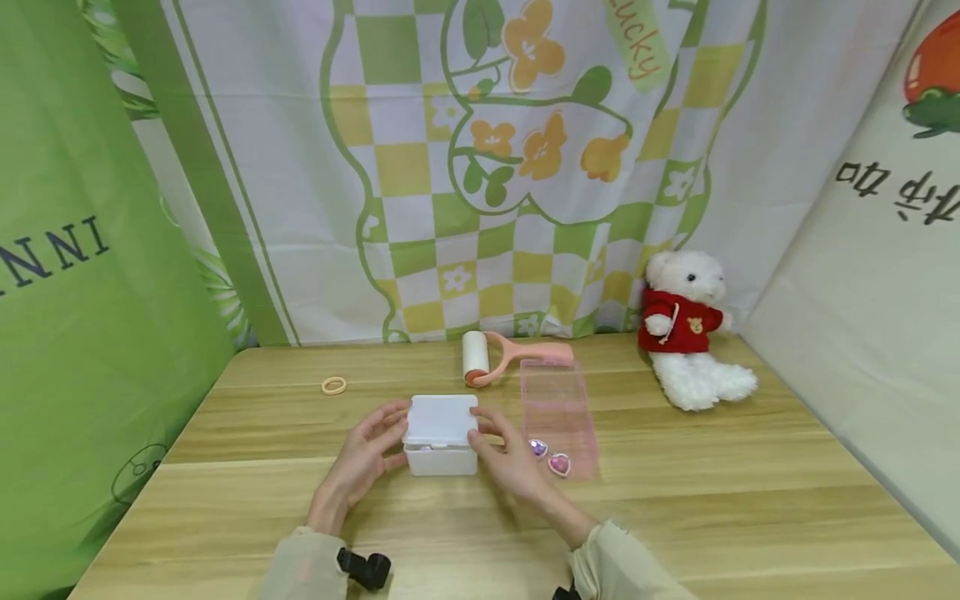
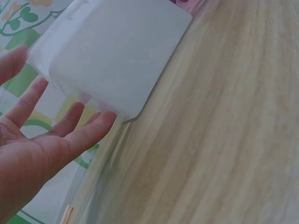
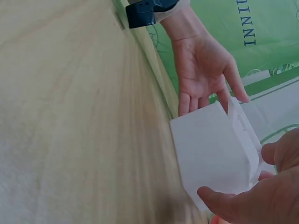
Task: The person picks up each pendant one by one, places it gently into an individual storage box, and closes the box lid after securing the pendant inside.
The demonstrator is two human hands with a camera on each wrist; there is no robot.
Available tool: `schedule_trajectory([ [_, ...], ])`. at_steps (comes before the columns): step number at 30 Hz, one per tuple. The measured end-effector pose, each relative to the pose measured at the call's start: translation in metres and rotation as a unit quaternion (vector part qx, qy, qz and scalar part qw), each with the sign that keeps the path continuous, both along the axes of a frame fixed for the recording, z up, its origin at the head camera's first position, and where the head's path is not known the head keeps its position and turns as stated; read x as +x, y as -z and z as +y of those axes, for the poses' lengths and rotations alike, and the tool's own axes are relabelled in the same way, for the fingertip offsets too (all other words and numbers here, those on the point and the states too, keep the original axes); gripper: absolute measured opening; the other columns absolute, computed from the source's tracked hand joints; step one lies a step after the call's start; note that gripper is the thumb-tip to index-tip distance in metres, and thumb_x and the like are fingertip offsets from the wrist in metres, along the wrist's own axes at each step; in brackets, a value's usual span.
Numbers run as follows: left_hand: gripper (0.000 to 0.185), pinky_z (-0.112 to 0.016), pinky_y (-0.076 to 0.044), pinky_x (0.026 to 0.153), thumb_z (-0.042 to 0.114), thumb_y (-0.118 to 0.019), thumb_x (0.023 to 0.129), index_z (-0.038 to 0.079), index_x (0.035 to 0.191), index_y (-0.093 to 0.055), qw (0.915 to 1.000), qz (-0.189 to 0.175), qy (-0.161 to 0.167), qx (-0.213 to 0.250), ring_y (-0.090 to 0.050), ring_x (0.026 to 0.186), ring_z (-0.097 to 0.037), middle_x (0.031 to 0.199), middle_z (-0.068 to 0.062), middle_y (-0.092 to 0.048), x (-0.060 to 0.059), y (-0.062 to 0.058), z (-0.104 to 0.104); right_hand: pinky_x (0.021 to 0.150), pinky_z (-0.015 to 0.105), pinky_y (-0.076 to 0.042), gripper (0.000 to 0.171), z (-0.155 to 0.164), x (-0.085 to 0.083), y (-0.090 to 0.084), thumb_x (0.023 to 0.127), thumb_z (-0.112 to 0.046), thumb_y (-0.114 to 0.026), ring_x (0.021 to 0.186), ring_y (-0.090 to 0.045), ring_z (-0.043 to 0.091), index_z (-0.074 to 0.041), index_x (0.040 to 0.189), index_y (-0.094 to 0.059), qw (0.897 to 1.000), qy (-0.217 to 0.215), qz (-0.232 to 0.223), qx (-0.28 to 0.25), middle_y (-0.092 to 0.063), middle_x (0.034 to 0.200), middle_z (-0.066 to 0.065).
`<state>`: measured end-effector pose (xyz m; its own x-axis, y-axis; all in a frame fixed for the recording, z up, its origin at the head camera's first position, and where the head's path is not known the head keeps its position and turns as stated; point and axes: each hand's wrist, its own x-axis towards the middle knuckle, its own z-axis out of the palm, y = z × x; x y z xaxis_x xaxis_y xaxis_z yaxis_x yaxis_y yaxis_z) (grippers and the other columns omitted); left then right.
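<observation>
Green curtain (image 1: 90,317) on left: dark capital letters "NNI" readable in head view, word cut off at frame edge. Same curtain (image 3: 261,28) in right wrist view: letters turned sideways, roughly "ININNI", reading unsure. Checked backdrop cloth (image 1: 465,167): orange "Lucky" on tilted green tag (image 1: 639,42) near top. Beige cloth (image 1: 862,275) on right: black characters, tilted, not legible.

1. Both forearms wear loose, pale beige sleeves (image 1: 303,567) with soft gathered cuffs — the fabric looks thin and slightly creased.
2. The left hand (image 1: 365,458) and right hand (image 1: 510,460) are bare, with no rings.
3. A small black camera unit (image 1: 365,568) sits at the left wrist — boxy, dark, matte.
</observation>
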<state>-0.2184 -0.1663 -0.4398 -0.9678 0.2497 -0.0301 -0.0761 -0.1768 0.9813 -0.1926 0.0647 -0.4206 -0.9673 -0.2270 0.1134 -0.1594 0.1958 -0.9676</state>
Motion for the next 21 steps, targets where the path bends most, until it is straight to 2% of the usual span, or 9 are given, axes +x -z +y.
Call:
schedule_trajectory([
  [4, 0.045, -0.042, -0.046, 0.087, 0.011, -0.059, 0.086, 0.0, 0.127, -0.044, 0.9997, 0.01, -0.004, -0.02, -0.053, 0.102, -0.022, 0.13, -0.017, -0.038, 0.0004, 0.0, 0.0015, 0.076, 0.039, -0.051, 0.04, -0.0012, 0.0022, 0.004, 0.092, -0.024, -0.052, 0.102, -0.055, 0.037, -0.014, 0.13, -0.046, 1.0, 0.009, -0.007, -0.009, -0.043, 0.124, 0.027],
  [14, 0.048, -0.041, -0.046, 0.087, 0.003, -0.063, 0.081, -0.004, 0.124, -0.046, 0.9999, 0.006, -0.003, -0.016, -0.052, 0.104, -0.024, 0.13, -0.018, -0.039, 0.0007, 0.002, 0.0012, 0.068, 0.04, -0.053, 0.032, -0.0023, 0.0034, 0.0082, 0.09, -0.019, -0.055, 0.1, -0.056, 0.031, -0.015, 0.121, -0.053, 0.999, 0.019, -0.031, -0.033, -0.043, 0.123, 0.022],
  [21, 0.049, -0.04, -0.047, 0.086, 0.001, -0.064, 0.079, -0.004, 0.124, -0.046, 0.9999, 0.006, -0.004, -0.013, -0.051, 0.105, -0.025, 0.129, -0.018, -0.039, 0.0, 0.0049, 0.0008, 0.066, 0.039, -0.053, 0.031, -0.0015, 0.0022, 0.0089, 0.09, -0.017, -0.055, 0.101, -0.056, 0.035, -0.012, 0.121, -0.053, 1.0, 0.007, -0.011, -0.018, -0.044, 0.124, 0.024],
])
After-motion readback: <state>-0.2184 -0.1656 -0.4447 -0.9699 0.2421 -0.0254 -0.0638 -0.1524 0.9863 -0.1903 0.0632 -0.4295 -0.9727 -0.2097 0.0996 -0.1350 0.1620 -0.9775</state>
